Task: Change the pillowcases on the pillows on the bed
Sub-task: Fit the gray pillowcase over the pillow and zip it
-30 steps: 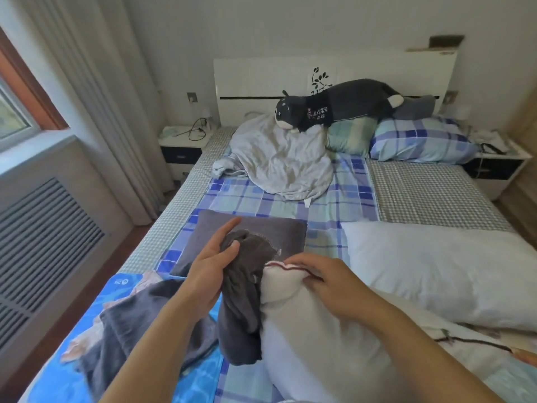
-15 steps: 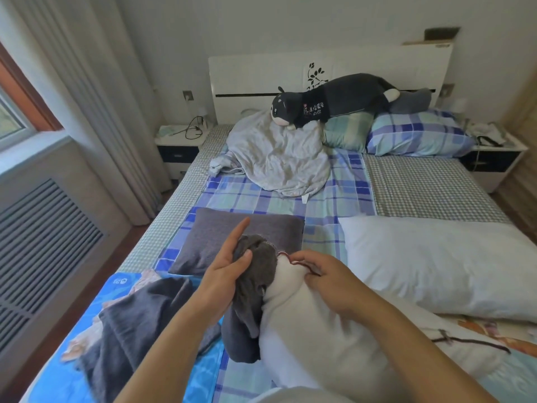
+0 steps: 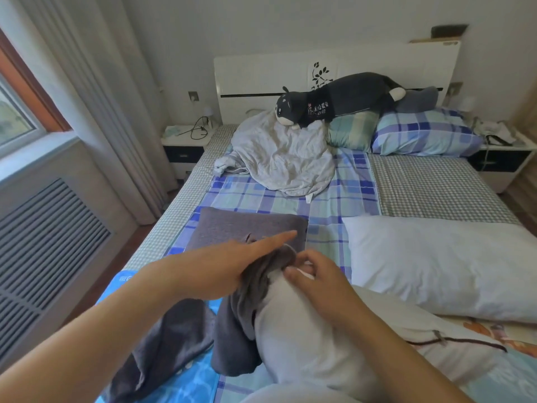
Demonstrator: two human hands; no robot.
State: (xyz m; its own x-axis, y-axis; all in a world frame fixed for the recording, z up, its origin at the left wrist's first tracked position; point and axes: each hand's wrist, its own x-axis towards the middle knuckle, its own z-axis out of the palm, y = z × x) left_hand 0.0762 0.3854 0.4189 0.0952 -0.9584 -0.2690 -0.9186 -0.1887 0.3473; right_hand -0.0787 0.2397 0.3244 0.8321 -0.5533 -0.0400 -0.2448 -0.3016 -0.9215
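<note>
At bed foot, grey pillowcase bunched over white pillow's corner.

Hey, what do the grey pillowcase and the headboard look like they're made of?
Grey pillowcase: soft matte knit, maybe cotton jersey; it bunches in limp folds. Headboard: glossy white lacquered board, probably laminate; it shows a smooth sheen and a printed leaf motif.
</note>
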